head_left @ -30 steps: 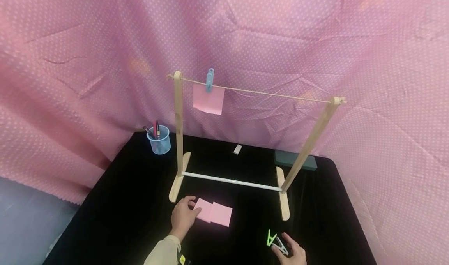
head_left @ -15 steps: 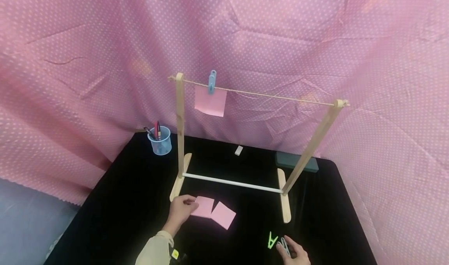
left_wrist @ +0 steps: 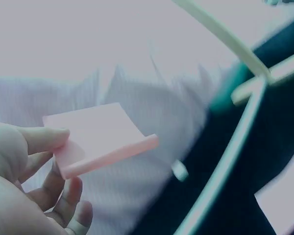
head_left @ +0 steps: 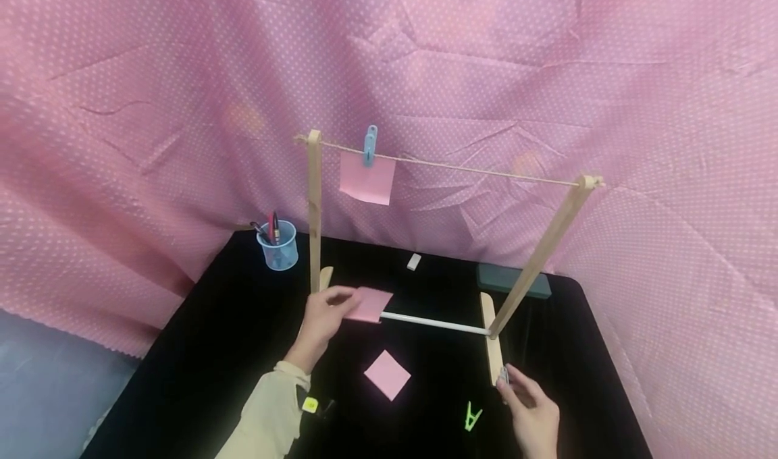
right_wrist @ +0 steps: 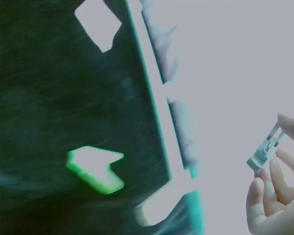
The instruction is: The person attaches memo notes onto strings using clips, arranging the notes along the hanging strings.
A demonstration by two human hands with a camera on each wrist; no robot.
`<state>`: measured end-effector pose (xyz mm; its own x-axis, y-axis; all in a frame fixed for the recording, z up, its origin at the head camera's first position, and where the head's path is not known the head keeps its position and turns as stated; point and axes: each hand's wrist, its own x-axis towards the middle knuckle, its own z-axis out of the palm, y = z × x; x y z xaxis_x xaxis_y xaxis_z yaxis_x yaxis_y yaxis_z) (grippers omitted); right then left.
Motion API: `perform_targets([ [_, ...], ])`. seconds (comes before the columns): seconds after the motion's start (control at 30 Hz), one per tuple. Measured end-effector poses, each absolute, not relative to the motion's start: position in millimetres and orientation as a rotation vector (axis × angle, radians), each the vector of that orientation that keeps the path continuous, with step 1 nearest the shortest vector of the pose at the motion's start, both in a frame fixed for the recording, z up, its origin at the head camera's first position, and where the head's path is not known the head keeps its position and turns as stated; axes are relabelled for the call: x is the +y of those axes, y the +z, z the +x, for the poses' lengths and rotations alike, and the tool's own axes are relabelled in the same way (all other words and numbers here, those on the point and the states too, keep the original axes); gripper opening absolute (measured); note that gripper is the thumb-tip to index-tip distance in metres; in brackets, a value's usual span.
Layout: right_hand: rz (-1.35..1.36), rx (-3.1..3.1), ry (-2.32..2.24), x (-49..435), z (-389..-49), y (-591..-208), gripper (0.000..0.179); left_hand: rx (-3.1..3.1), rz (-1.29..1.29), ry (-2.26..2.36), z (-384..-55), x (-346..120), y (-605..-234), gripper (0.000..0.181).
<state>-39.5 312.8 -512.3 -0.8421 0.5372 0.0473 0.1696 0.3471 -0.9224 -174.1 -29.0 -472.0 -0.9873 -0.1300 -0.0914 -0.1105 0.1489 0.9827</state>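
My left hand [head_left: 321, 318] pinches a pink paper note [head_left: 372, 304] by its left edge, holding it up in front of the rack's white bar [head_left: 434, 322]. In the left wrist view the near edge of this note [left_wrist: 98, 137] curls over. Over by the rack's right foot, my right hand [head_left: 535, 408] grips a pale grey clothespin [right_wrist: 265, 149] between thumb and fingers, off the table. A second pink note [head_left: 387, 376] lies turned cornerwise on the black tabletop. Left of my right hand lies a green clothespin [head_left: 472, 416].
A wooden rack [head_left: 314, 209] carries a string [head_left: 474, 171], where a blue clothespin [head_left: 369, 147] holds a pink note [head_left: 367, 185]. Behind are a blue pen cup [head_left: 279, 250], a small white block [head_left: 414, 262] and a dark green box [head_left: 504, 279]. Pink curtain surrounds the table.
My left hand has separated one note from the other and lifted it up towards the rack. The right hand has picked up the grey clothespin and risen away from the green one.
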Motion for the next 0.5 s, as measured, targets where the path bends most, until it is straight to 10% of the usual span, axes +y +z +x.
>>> perform_targets([
  [0.5,-0.019,-2.090,1.830,296.4,-120.2,-364.7,0.032,-1.836,0.187,-2.438,-213.6,55.6,-366.6,0.020],
])
